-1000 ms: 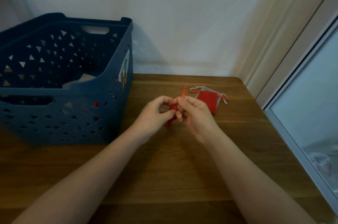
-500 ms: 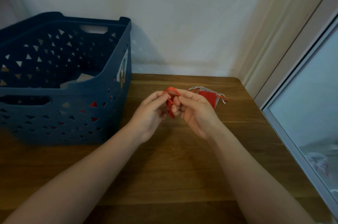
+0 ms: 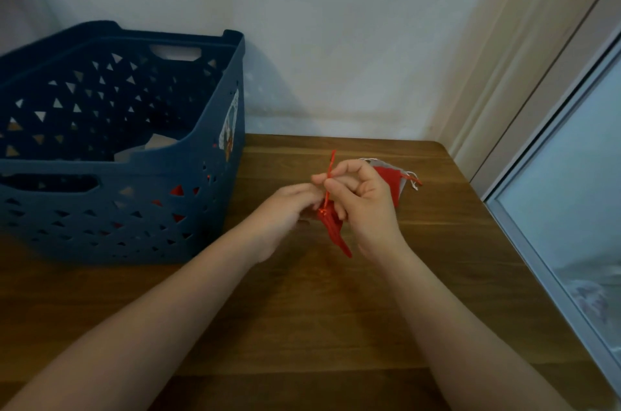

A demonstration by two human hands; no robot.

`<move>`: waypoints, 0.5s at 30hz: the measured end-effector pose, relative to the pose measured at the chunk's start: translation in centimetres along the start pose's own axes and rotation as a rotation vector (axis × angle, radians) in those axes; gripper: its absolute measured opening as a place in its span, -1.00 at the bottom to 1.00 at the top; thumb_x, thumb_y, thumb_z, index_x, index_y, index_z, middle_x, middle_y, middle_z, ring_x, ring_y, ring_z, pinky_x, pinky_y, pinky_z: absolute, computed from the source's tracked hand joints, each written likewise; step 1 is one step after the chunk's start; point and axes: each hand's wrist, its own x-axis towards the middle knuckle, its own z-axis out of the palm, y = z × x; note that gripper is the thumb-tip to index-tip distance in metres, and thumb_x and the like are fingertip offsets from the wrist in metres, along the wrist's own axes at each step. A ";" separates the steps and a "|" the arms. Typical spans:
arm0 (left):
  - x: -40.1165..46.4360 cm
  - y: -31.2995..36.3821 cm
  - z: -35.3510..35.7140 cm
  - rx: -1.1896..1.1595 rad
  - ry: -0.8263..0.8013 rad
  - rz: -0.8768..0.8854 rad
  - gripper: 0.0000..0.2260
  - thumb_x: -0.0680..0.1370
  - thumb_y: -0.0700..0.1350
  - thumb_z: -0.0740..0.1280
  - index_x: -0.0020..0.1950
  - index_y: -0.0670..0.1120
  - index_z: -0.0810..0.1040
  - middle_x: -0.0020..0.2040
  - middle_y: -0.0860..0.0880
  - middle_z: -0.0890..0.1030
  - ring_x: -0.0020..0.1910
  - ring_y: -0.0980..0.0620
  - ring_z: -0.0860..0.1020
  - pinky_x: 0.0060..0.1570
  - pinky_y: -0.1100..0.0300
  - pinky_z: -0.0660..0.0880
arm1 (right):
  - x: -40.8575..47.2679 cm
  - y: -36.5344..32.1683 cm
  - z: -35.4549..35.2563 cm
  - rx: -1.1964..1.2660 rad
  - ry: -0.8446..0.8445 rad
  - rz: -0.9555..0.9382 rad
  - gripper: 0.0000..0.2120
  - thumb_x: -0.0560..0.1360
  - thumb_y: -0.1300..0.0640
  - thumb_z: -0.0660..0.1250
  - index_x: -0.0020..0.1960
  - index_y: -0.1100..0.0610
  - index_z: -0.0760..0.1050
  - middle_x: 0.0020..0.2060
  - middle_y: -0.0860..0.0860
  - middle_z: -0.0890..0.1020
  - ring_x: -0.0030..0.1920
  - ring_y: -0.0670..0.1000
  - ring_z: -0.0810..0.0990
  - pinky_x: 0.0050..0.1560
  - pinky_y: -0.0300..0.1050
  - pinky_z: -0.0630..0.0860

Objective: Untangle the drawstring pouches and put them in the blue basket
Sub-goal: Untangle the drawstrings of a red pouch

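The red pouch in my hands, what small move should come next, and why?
Probably keep drawing the red cord up with the right hand while the left hand holds the red pouch: the cord looks taut, and the pouch hangs above the table, outside the blue basket.

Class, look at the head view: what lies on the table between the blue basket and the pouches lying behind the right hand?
Both hands, left hand and right hand, holding a red pouch.
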 end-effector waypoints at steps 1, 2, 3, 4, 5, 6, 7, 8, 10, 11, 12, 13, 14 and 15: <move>-0.1 0.1 0.0 0.073 -0.016 0.024 -0.69 0.62 0.01 0.14 -0.07 -0.15 0.58 -0.12 -0.03 0.66 -0.01 0.01 0.60 0.22 -0.01 0.40 | 0.0 -0.2 0.0 -0.040 -0.010 0.003 -0.89 0.52 0.35 0.24 -0.09 0.16 0.43 -0.20 0.05 0.69 -0.55 -0.11 0.32 -0.50 -0.26 0.32; -0.2 0.3 -0.1 0.132 -0.042 0.036 -0.70 0.62 0.00 0.14 -0.04 -0.13 0.59 -0.12 -0.01 0.66 -0.03 0.06 0.61 0.19 0.05 0.41 | 0.1 -0.2 0.0 -0.083 -0.016 0.012 -0.89 0.52 0.34 0.26 -0.09 0.14 0.44 -0.19 0.04 0.70 -0.57 -0.12 0.32 -0.52 -0.25 0.31; -0.3 0.4 -0.2 0.181 -0.077 0.036 -0.72 0.62 -0.01 0.13 -0.03 -0.08 0.60 -0.11 0.02 0.67 -0.04 0.11 0.61 0.14 0.13 0.42 | 0.1 -0.2 0.0 -0.121 -0.020 0.020 -0.89 0.51 0.32 0.28 -0.10 0.13 0.45 -0.18 0.03 0.70 -0.57 -0.12 0.33 -0.52 -0.24 0.33; -0.4 0.6 -0.3 0.233 -0.110 0.031 -0.73 0.63 -0.02 0.13 -0.03 -0.05 0.60 -0.10 0.03 0.66 -0.04 0.15 0.60 0.11 0.19 0.42 | 0.1 -0.2 0.0 -0.150 -0.024 0.026 -0.89 0.51 0.31 0.29 -0.11 0.12 0.45 -0.20 0.02 0.70 -0.56 -0.10 0.38 -0.49 -0.21 0.39; -0.4 0.8 -0.3 0.291 -0.131 0.030 -0.74 0.63 -0.02 0.12 -0.04 -0.02 0.60 -0.09 0.05 0.66 -0.04 0.18 0.60 0.10 0.23 0.42 | 0.2 -0.1 0.0 -0.162 -0.030 0.032 -0.89 0.50 0.31 0.30 -0.12 0.12 0.45 -0.26 0.01 0.70 -0.52 -0.02 0.46 -0.40 -0.15 0.48; -0.4 0.8 -0.3 0.347 -0.136 0.037 -0.73 0.63 -0.01 0.12 -0.06 0.00 0.60 -0.10 0.06 0.66 -0.04 0.20 0.60 0.10 0.25 0.43 | 0.2 0.0 0.0 -0.169 -0.035 0.039 -0.89 0.49 0.31 0.31 -0.13 0.13 0.45 -0.33 0.00 0.68 -0.44 0.11 0.54 -0.26 -0.09 0.56; -0.3 0.8 -0.3 0.394 -0.132 0.049 -0.73 0.63 -0.01 0.12 -0.10 0.03 0.60 -0.13 0.08 0.65 -0.06 0.21 0.60 0.10 0.25 0.44 | 0.2 0.0 0.0 -0.174 -0.041 0.046 -0.89 0.48 0.32 0.32 -0.14 0.14 0.46 -0.38 0.02 0.66 -0.35 0.22 0.59 -0.16 -0.08 0.59; -0.3 0.8 -0.2 0.429 -0.120 0.062 -0.72 0.63 0.00 0.12 -0.14 0.05 0.59 -0.16 0.09 0.64 -0.08 0.20 0.60 0.09 0.23 0.45 | 0.2 0.0 0.0 -0.172 -0.049 0.054 -0.89 0.48 0.32 0.32 -0.14 0.14 0.46 -0.38 0.06 0.66 -0.35 0.20 0.60 -0.16 -0.11 0.60; -0.3 0.6 -0.4 0.451 -0.074 0.087 -0.70 0.63 0.00 0.12 -0.18 0.03 0.59 -0.17 0.05 0.64 -0.08 0.10 0.60 0.08 0.15 0.48 | 0.4 0.1 0.1 -0.160 -0.058 0.069 -0.88 0.49 0.32 0.30 -0.13 0.13 0.44 -0.25 0.15 0.68 -0.48 -0.03 0.53 -0.36 -0.25 0.51; -0.2 0.5 -0.5 0.436 -0.042 0.090 -0.69 0.62 0.00 0.12 -0.19 -0.01 0.59 -0.17 0.04 0.64 -0.08 0.07 0.60 0.06 0.13 0.48 | 0.4 0.1 0.1 -0.191 -0.059 0.065 -0.88 0.50 0.31 0.30 -0.11 0.12 0.43 -0.20 0.14 0.68 -0.49 -0.08 0.49 -0.43 -0.28 0.45; -0.2 0.3 -0.6 0.408 -0.013 0.083 -0.68 0.62 0.00 0.12 -0.20 -0.04 0.58 -0.18 0.03 0.64 -0.09 0.05 0.59 0.04 0.11 0.48 | 0.5 0.2 0.1 -0.258 -0.063 0.051 -0.87 0.51 0.29 0.30 -0.09 0.09 0.41 -0.18 0.09 0.69 -0.46 -0.10 0.50 -0.44 -0.28 0.44; -0.1 0.2 -0.7 0.381 0.013 0.073 -0.68 0.62 0.01 0.12 -0.21 -0.04 0.56 -0.20 0.04 0.62 -0.09 0.00 0.59 0.04 0.08 0.48 | 0.6 0.3 0.0 -0.348 -0.073 0.034 -0.84 0.51 0.28 0.31 -0.08 0.04 0.39 -0.18 0.04 0.68 -0.41 -0.11 0.54 -0.39 -0.28 0.47; -0.1 0.1 -0.7 0.366 0.036 0.062 -0.69 0.62 0.02 0.13 -0.22 -0.04 0.53 -0.20 0.00 0.59 -0.08 -0.07 0.57 0.05 0.02 0.46 | 0.7 0.4 -0.1 -0.440 -0.087 0.020 -0.81 0.50 0.26 0.32 -0.09 0.00 0.38 -0.17 -0.01 0.66 -0.33 -0.14 0.58 -0.31 -0.27 0.51; 0.0 0.0 -0.8 0.364 0.056 0.049 -0.71 0.61 0.03 0.13 -0.23 -0.03 0.51 -0.20 -0.03 0.56 -0.09 -0.13 0.55 0.05 -0.01 0.45 | 0.8 0.6 -0.3 -0.509 -0.095 0.009 -0.78 0.50 0.26 0.32 -0.10 -0.02 0.36 -0.16 -0.03 0.64 -0.26 -0.17 0.60 -0.21 -0.25 0.55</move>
